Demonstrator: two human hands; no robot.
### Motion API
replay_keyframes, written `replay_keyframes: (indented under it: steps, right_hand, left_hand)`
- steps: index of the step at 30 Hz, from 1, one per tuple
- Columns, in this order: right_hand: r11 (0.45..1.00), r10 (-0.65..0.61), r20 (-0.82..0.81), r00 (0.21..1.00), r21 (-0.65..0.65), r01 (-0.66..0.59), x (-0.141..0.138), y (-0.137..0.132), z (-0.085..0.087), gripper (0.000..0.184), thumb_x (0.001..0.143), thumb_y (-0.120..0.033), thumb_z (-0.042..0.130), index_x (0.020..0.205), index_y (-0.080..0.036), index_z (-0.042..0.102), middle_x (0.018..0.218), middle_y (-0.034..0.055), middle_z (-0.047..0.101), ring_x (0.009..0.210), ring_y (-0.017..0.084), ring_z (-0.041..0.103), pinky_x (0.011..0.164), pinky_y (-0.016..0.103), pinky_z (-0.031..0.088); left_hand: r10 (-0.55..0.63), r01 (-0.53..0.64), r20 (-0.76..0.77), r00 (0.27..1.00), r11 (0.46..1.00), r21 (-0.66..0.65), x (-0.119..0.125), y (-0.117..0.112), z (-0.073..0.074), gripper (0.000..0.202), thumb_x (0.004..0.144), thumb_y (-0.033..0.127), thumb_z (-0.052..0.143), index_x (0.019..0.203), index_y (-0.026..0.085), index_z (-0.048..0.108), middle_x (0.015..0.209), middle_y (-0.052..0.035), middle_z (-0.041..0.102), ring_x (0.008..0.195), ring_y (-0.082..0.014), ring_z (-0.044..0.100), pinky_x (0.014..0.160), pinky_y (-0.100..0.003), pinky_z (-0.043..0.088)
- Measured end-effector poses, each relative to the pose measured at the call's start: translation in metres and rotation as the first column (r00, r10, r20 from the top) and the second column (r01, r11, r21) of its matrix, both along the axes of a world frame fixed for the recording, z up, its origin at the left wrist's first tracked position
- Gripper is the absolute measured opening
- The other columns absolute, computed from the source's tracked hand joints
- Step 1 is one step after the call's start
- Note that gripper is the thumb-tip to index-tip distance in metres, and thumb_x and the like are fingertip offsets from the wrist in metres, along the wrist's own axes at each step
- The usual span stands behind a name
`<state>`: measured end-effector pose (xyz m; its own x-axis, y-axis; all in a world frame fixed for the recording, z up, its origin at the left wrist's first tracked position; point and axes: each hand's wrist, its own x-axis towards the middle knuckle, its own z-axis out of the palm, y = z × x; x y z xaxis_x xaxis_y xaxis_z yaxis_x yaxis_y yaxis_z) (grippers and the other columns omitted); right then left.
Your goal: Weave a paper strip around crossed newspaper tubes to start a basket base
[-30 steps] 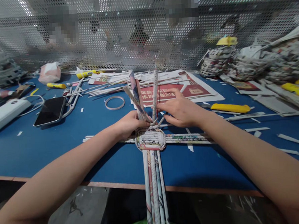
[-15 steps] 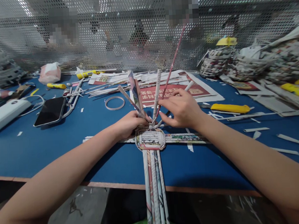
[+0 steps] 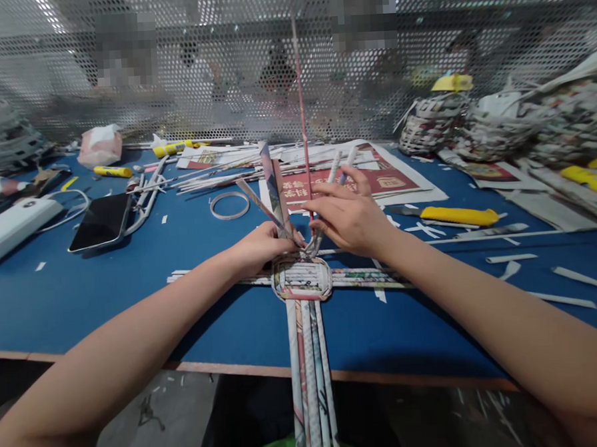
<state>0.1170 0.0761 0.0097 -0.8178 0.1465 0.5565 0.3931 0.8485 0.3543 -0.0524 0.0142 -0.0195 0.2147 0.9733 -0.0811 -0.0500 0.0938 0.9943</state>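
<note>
A cross-shaped base of rolled newspaper tubes lies on the blue table, with a woven oval band around its middle. My left hand is closed at the band's far edge, on the bottoms of the raised paper tubes. A long thin reddish paper strip stands nearly upright from the same spot. My right hand pinches this strip low down between thumb and fingertips. Two whitish tubes lean up behind the right fingers. Where the strip meets the base is partly hidden.
A yellow cutter and paper scraps lie at the right. Woven baskets stand at the back right. Thin rolls, red printed paper and a tape ring lie behind the hands. A phone and white power bank are left.
The reddish strip has swung left, from leaning right to nearly upright. My right hand has shifted slightly left, and a whitish tube now leans right beside its fingers. My left hand stays put.
</note>
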Motion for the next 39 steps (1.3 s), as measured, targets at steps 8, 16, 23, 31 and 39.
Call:
replay_keyframes:
  steps: [8,16,23,31,39]
  right_hand:
    - [0.991,-0.125,0.008,0.992,0.047,0.124,0.003,-0.008,0.007,0.029,0.087,-0.033,0.033,0.094,-0.016,0.056,0.083,0.0055,0.065,0.08,0.019,0.048,0.081,0.042,0.017]
    - [0.984,0.066,0.177,0.982,0.151,-0.093,0.007,-0.006,0.01,0.022,0.086,-0.026,0.037,0.076,-0.021,0.056,0.086,-0.0003,0.062,0.085,0.014,0.047,0.086,0.036,0.021]
    - [0.97,0.094,0.249,0.964,0.196,-0.145,0.009,-0.006,0.012,0.025,0.086,-0.021,0.036,0.073,-0.021,0.057,0.078,0.0005,0.061,0.079,0.014,0.047,0.079,0.034,0.027]
    - [0.995,0.022,0.275,0.961,0.088,-0.048,0.005,-0.005,0.011,0.029,0.083,-0.022,0.036,0.069,-0.015,0.06,0.073,0.0051,0.062,0.069,0.015,0.049,0.073,0.032,0.032]
    - [0.929,-0.175,0.438,0.882,-0.224,0.296,0.004,-0.011,0.017,0.027,0.08,-0.027,0.037,0.079,-0.021,0.063,0.069,0.0035,0.065,0.055,0.014,0.051,0.048,0.025,0.022]
  left_hand:
    - [-0.127,0.132,-0.043,0.991,0.985,0.115,-0.004,-0.002,-0.001,0.016,0.061,0.019,0.067,0.064,0.013,0.052,0.057,0.0028,0.054,0.055,-0.0072,0.051,0.057,-0.022,0.039]
    - [-0.03,0.034,-0.055,0.998,0.996,0.081,0.0,-0.002,-0.002,0.019,0.062,0.02,0.066,0.062,0.012,0.05,0.055,0.0044,0.05,0.05,-0.0053,0.045,0.054,-0.022,0.036]
    - [-0.004,0.009,-0.07,0.998,0.997,0.074,-0.001,-0.001,-0.004,0.02,0.062,0.022,0.067,0.075,0.011,0.056,0.062,0.0015,0.056,0.057,-0.0083,0.051,0.058,-0.023,0.04]
    - [0.061,-0.062,-0.094,0.994,0.998,-0.006,0.0,0.0,-0.005,0.017,0.061,0.018,0.067,0.076,0.011,0.063,0.069,-0.0027,0.062,0.062,-0.0106,0.055,0.065,-0.027,0.044]
    - [-0.024,0.05,-0.194,0.981,0.99,0.132,-0.002,-0.001,-0.005,0.015,0.07,0.019,0.058,0.083,0.013,0.059,0.062,0.0021,0.054,0.056,-0.0073,0.047,0.058,-0.023,0.039]
